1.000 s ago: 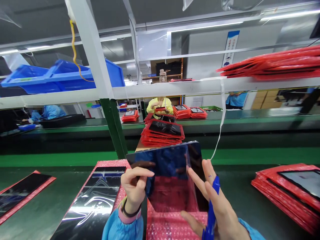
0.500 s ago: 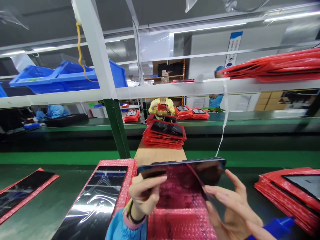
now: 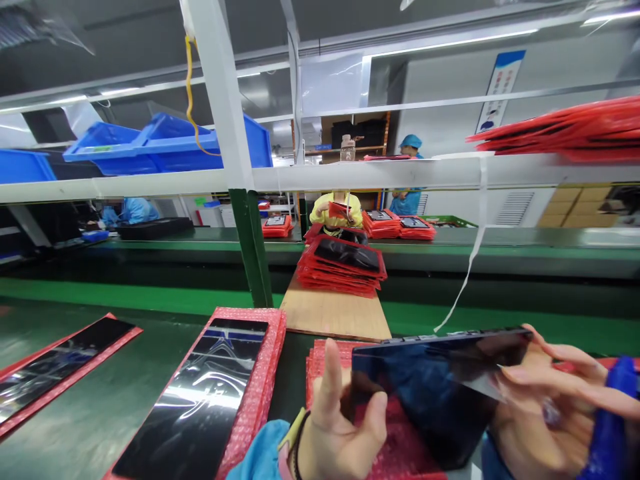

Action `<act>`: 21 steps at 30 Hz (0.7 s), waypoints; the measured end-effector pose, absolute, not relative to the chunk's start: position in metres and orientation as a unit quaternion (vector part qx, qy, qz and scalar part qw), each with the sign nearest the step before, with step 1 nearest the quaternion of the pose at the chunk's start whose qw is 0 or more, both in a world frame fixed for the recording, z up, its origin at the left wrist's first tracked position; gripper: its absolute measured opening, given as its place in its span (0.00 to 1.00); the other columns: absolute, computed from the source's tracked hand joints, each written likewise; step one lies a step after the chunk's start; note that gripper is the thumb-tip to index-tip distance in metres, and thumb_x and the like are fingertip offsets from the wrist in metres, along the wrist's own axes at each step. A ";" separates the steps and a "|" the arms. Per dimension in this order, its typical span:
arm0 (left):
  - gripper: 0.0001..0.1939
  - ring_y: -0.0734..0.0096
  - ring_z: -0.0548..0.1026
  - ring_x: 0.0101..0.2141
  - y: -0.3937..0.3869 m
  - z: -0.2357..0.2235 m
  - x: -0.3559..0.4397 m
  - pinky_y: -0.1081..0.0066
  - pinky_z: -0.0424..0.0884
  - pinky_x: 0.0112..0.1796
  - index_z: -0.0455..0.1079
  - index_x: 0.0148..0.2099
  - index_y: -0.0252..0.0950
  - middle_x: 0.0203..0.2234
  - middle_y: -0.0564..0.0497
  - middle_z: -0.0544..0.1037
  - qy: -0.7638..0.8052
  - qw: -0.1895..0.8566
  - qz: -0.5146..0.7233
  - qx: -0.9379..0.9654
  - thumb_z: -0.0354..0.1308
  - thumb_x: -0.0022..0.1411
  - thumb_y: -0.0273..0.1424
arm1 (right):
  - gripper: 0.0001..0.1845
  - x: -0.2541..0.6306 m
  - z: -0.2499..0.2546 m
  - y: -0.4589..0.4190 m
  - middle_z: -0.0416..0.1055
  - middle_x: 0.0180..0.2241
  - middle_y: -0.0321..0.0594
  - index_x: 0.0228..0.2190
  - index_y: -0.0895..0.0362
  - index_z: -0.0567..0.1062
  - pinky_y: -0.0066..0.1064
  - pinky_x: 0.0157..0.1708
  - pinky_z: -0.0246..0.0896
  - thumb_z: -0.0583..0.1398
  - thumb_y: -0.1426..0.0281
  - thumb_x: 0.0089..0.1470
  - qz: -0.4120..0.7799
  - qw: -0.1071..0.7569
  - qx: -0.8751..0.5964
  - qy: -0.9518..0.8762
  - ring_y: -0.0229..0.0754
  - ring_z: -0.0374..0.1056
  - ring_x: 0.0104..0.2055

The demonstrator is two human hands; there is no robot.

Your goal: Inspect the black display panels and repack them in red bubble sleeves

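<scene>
Since the earlier frame, the dark glass panel (image 3: 425, 387) had shifted to my right, my right hand (image 3: 535, 413) had gone with it, and my left hand (image 3: 345, 433) had opened from a pinch. The right fingers were closed around the panel's right end, and seemed to nip a pale, see-through flap (image 3: 480, 385) there. My left thumb and forefinger stood spread by the other end; whether the hidden fingers bore on it, I couldn't tell. I judged this as working at the flap, which called for a steady edge hold and a light pull.

The panel hung tilted above pimpled red bubble wrap (image 3: 317, 357), glossy, flat and thin-edged. A longer black sheet (image 3: 195, 400), streaked with glare, lay on more wrap on the smooth green tabletop (image 3: 117, 380).
</scene>
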State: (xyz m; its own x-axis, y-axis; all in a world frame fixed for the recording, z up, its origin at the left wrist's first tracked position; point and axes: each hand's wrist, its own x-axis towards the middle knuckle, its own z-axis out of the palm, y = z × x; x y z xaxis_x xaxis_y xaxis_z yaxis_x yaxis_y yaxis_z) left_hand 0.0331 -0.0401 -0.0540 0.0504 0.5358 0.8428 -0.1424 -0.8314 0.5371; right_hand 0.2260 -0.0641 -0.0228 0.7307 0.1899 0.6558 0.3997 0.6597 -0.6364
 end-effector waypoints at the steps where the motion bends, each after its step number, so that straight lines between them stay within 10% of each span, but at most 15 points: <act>1: 0.45 0.73 0.73 0.21 -0.045 -0.055 0.034 0.76 0.74 0.24 0.33 0.69 0.51 0.25 0.54 0.78 0.169 0.255 0.672 0.675 0.58 0.60 0.27 | 0.23 0.224 -0.020 -0.061 0.67 0.18 0.30 0.27 0.47 0.63 0.65 0.52 0.54 0.71 0.70 0.33 -0.092 0.845 -0.382 -0.363 0.54 0.67 0.42; 10: 0.55 0.67 0.76 0.22 -0.090 -0.050 0.043 0.72 0.75 0.24 0.25 0.69 0.48 0.32 0.50 0.80 0.417 0.276 0.602 0.622 0.63 0.55 0.32 | 0.20 0.235 -0.022 -0.040 0.74 0.22 0.29 0.34 0.51 0.71 0.57 0.60 0.48 0.68 0.78 0.38 0.076 0.874 -0.262 -0.402 0.47 0.68 0.47; 21: 0.38 0.66 0.76 0.23 -0.082 -0.049 0.044 0.71 0.76 0.27 0.55 0.66 0.52 0.32 0.48 0.80 0.376 0.321 0.594 0.634 0.63 0.55 0.33 | 0.18 0.231 -0.019 -0.041 0.69 0.22 0.31 0.34 0.50 0.70 0.57 0.54 0.59 0.69 0.72 0.39 0.161 0.858 -0.325 -0.364 0.51 0.67 0.50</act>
